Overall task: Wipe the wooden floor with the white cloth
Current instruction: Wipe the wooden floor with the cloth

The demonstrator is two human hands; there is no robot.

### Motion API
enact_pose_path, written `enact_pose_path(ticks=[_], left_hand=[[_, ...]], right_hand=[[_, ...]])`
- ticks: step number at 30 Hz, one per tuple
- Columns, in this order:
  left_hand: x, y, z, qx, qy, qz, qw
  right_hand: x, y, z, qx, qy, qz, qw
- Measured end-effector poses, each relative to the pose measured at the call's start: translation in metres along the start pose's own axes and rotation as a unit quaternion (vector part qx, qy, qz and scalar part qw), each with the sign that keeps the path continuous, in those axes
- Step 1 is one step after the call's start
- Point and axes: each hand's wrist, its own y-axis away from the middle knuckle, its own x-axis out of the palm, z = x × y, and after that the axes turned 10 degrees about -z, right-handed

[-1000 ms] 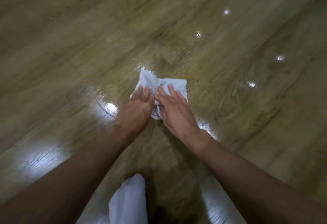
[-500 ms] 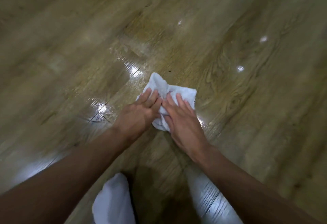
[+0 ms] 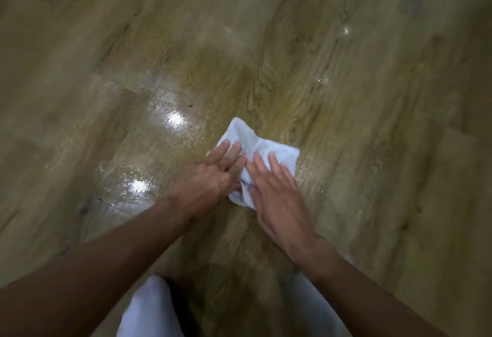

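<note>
**Both hands flat on the cloth, mid-floor**

So from where I'm standing: the cloth (image 3: pixel 269 147) is bunched up and lying on the floor (image 3: pixel 372 123), a bit right of the middle of the view. The left hand (image 3: pixel 210 176) and right hand (image 3: pixel 277 190) are side by side on top of it, palms down, fingers straight and spread, pressing rather than grabbing. The thumbs nearly meet over the near part of the cloth. The far corner of the cloth pokes out past the fingertips, and a bit of its near edge shows between the wrists.

Around it: two bright glare patches, one (image 3: pixel 174 119) just beyond-left of the cloth and one (image 3: pixel 138 186) beside the left wrist, on a wet-looking sheen. There's a tiny dark speck (image 3: pixel 190 106) near the far patch. A few shiny droplets (image 3: pixel 346 30) sit well off to the far right. A plank seam (image 3: pixel 119 83) runs off to the left.

Closest thing to the hands is the person's white-clad knee (image 3: pixel 149 310) at the bottom, under the left forearm. Otherwise it's planks running out from the cloth on every side to the frame edges. The picture's pretty blurry.
</note>
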Motion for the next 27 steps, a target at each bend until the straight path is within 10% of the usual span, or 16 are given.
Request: enact_pose_path(ticks=[27], left_hand=[[0.016,-0.095,-0.150,0.226,-0.147,0.090,0.959]], right_hand=[[-0.035,0.111,-0.097,0.234,-0.081,-0.084,0.965]])
